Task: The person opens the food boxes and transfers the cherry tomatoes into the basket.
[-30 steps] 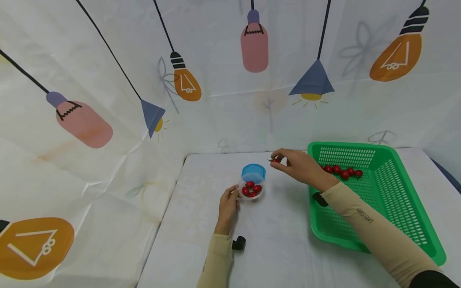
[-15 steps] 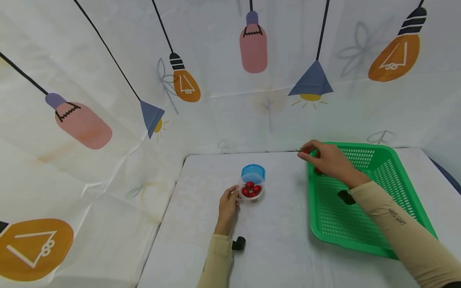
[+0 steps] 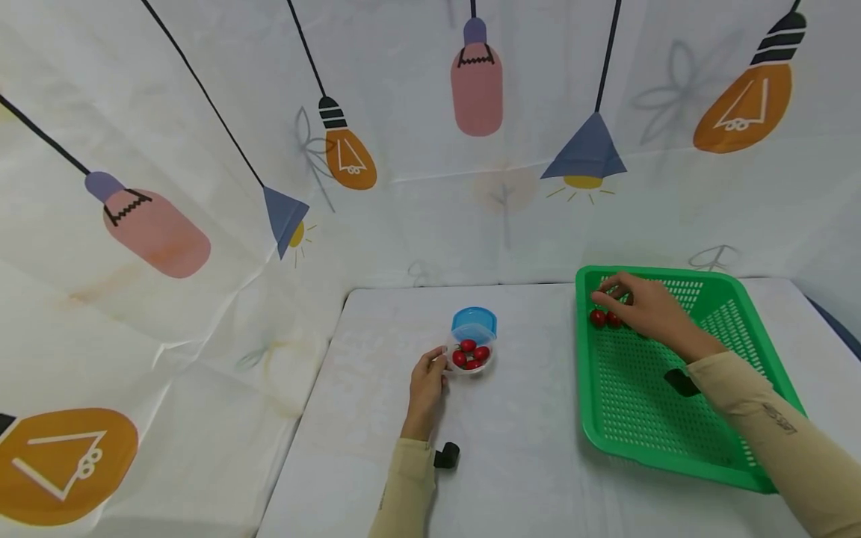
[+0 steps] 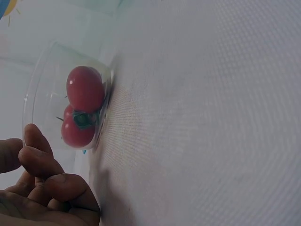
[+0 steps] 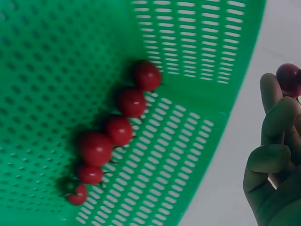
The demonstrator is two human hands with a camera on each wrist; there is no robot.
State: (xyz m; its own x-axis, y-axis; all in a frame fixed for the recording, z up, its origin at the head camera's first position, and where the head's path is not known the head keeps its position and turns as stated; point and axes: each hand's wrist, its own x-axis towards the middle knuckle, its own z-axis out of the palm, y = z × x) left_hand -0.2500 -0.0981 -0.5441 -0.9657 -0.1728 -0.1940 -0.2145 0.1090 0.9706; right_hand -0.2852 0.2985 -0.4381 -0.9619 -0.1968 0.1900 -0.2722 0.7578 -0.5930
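Observation:
My left hand (image 3: 425, 385) pinches the rim of a small clear plastic container (image 4: 44, 89) between thumb and fingers. Inside the container lie several cherry tomatoes (image 3: 480, 353); one shows its green calyx in the left wrist view. Over the far left part of a green basket (image 3: 662, 441) is my right hand (image 3: 639, 305). The right wrist view shows a single cherry tomato (image 5: 288, 80) pinched at its fingertips. In that same view, several more tomatoes (image 5: 95, 148) line the basket floor along one slotted side; the hand covers part of this row in the head view.
A blue lid (image 3: 474, 320) is right behind the clear container. White cloth (image 3: 518, 448) covers the table, whose far edge meets a printed curtain (image 3: 430, 217). The basket's raised rim (image 3: 584, 373) stands to the right of the container.
My right hand, holding a cherry tomato, has moved right from near the container to above the basket. My left hand has stayed at the container.

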